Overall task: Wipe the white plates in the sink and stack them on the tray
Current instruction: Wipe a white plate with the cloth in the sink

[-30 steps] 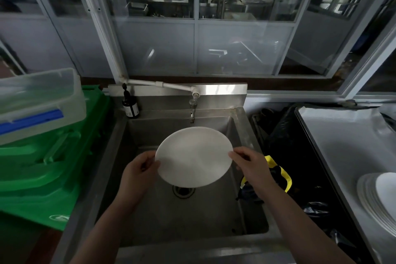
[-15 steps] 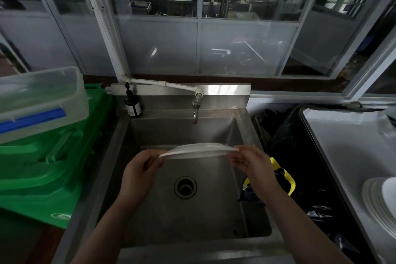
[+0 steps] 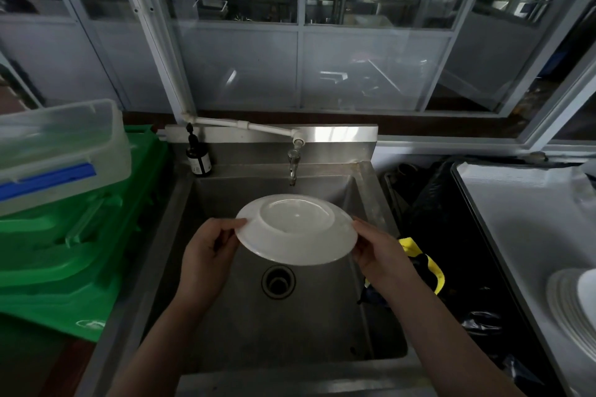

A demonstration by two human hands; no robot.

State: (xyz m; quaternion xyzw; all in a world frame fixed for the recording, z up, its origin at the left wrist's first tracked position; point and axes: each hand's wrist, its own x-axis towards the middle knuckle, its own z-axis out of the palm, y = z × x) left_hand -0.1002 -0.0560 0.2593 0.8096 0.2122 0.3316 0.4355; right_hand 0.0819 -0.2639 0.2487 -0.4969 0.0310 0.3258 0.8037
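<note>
Pinching opposite edges of the white plate [image 3: 296, 229], the left hand [image 3: 206, 255] curls its thumb over the left rim while the right hand [image 3: 380, 255] grips the right rim with fingers tucked beneath. The plate hangs underside-up, tilted toward the person, above the steel sink [image 3: 364, 190] and its drain [image 3: 278, 282], below the tap [image 3: 293, 164]. Well apart at the right edge, stacked plates [image 3: 574, 296] sit on a tray [image 3: 516, 222]. A dark bottle [image 3: 198, 159] stands at the sink's back left corner, beside green crates [image 3: 80, 251].
</note>
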